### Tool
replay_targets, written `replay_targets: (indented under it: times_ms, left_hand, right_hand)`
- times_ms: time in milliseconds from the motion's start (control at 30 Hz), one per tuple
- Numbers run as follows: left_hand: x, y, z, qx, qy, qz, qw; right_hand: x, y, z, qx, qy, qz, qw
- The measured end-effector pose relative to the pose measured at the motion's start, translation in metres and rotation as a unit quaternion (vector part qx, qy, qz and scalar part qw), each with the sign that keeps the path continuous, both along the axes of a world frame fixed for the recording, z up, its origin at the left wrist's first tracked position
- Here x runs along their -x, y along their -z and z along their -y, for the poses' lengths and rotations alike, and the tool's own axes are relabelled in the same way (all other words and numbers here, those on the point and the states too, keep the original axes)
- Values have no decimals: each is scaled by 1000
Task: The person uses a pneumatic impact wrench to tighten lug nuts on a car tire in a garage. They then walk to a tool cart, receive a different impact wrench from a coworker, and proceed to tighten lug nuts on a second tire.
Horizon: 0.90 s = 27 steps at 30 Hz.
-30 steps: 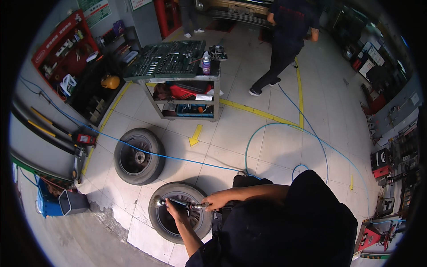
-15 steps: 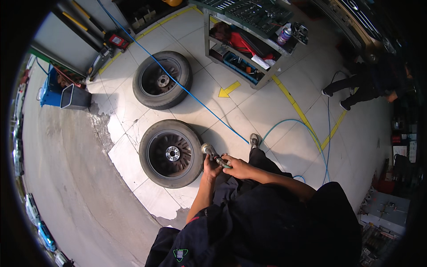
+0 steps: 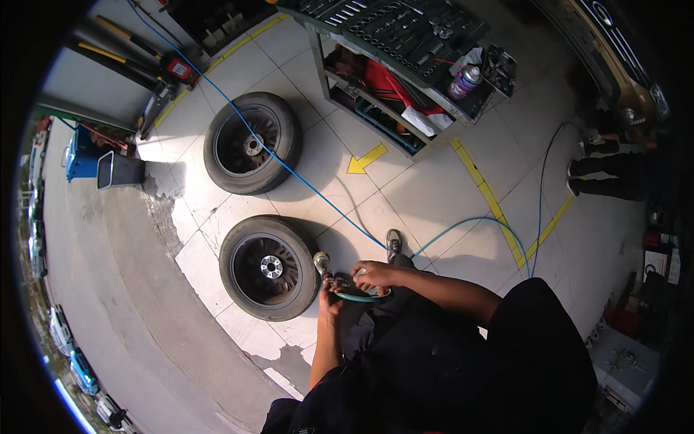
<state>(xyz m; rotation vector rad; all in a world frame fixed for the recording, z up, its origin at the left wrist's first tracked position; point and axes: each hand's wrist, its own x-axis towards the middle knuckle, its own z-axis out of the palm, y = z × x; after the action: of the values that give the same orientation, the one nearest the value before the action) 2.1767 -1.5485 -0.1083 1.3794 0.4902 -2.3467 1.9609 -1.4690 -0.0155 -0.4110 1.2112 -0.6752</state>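
Observation:
My left hand (image 3: 331,304) is wrapped round a hand-held air tool with a round metal head (image 3: 322,259), held up beside the nearer wheel (image 3: 238,300). A short teal hose (image 3: 358,297) curves from the tool toward my right. Just above that hose, my right hand (image 3: 374,275) is closed, fingers pinched together; what they hold is too small to make out. The nearer wheel lies flat on the floor, its silver hub centre showing. Beyond it lies a second wheel (image 3: 289,137), with a blue air hose (image 3: 311,186) running across it.
A tool trolley (image 3: 318,65) bears an open socket set (image 3: 394,36) and a spray can (image 3: 465,82). At the left are a grey bin (image 3: 119,171), a blue bin (image 3: 83,155) and a red jack (image 3: 178,69). Another person's legs (image 3: 607,176) are at the right, near a vehicle (image 3: 614,65).
My right hand has come away from the tool's hose end and is now a little apart from it. The tool's hose now shows as a curve. The whole view has shifted slightly.

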Motion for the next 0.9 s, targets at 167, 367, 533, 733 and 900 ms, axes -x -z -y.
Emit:
replay_targets:
  times_ms: [167,367,533,733,900]
  left_hand:
    - [5,66,39,-40,21,51,998]
    - [24,168,111,-20,102,126,987]
    - [34,218,146,-39,162,198,966]
    - [86,327,188,35,195,237,951]
    - [109,422,174,87,165,197,962]
  right_hand:
    - [82,58,2,-148,86,-80,982]
    - [123,186,7,-298,136,-223,918]
    - [111,353,77,-330,111,-175,921]
    - [70,562,267,-107,-11,-379,919]
    - [122,651,325,-6,112,-127,986]
